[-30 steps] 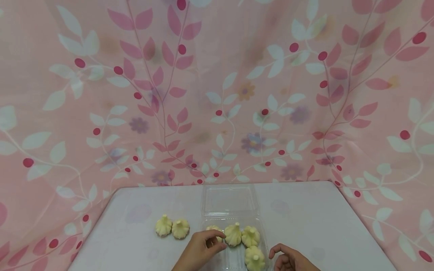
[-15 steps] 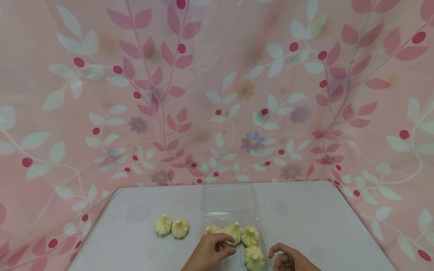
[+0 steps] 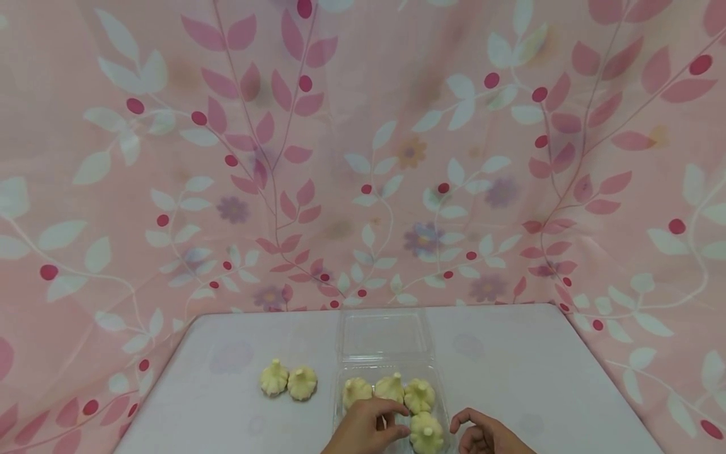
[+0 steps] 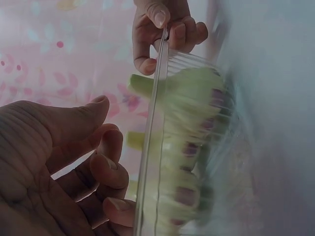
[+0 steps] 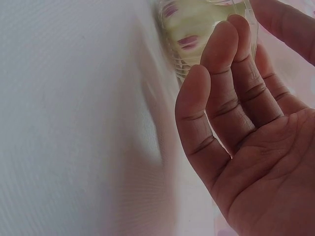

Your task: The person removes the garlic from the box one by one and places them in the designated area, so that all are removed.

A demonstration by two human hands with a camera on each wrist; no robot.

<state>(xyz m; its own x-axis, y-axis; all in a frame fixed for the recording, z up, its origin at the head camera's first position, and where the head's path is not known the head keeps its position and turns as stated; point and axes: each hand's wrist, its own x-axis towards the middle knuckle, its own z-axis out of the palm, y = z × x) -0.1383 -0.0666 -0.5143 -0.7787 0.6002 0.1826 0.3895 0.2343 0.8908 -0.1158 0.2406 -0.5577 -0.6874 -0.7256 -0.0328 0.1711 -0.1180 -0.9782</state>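
Note:
A clear plastic clamshell box [image 3: 386, 337] lies with its lid folded back. Several garlic bulbs sit in it, among them one at back left [image 3: 357, 392], one at back right [image 3: 419, 396] and one at front right [image 3: 426, 434]. My left hand [image 3: 368, 425] hovers over the box's front part, fingers loosely bent, with nothing visible between thumb and fingers in the left wrist view; it hides part of the box. My right hand [image 3: 484, 434] stays at the box's right side, fingers relaxed and fingertips [image 5: 219, 46] close to the wall; contact is unclear.
Two more garlic bulbs, a left one [image 3: 275, 378] and a right one [image 3: 302, 383], stand side by side on the white table [image 3: 227, 403], left of the box. A pink leaf-patterned cloth [image 3: 340, 157] hangs behind the table and along both sides.
My left hand has moved right and slightly toward me, from beside the back-left garlic bulb to the front middle of the box. That bulb now shows fully. My right hand has barely moved.

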